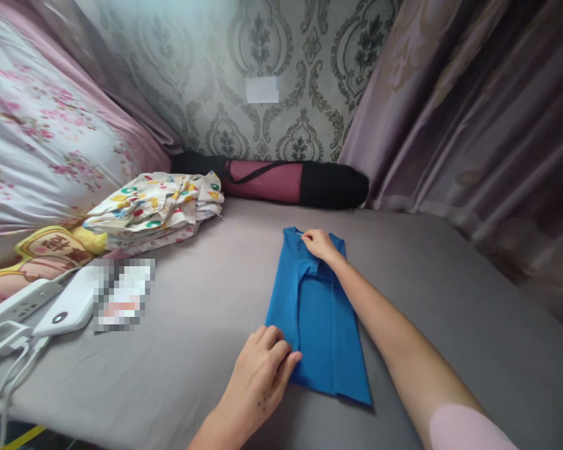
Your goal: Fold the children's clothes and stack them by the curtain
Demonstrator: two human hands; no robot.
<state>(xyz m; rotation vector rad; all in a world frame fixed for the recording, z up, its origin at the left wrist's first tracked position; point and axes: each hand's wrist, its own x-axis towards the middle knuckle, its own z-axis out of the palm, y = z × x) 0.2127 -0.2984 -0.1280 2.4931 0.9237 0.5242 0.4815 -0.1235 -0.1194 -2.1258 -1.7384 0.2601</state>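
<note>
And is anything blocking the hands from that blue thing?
Nothing visible is: the right hand is at the top of the blue garment, and the left hand is at its lower left edge. The patterned cloth pile lies farther left.

Head-worn view, facing forward, tilted down, close

On the bed (pixel 206 294), the garment (pixel 316 337) lies before the bag (pixel 267 181) along the wall (pixel 300 69), with the cloth pile (pixel 154 203) to the garment's left, behind the power bank (pixel 77 300) and power strip (pixel 19 305), and a curtain (pixel 431 125) at right.
</note>
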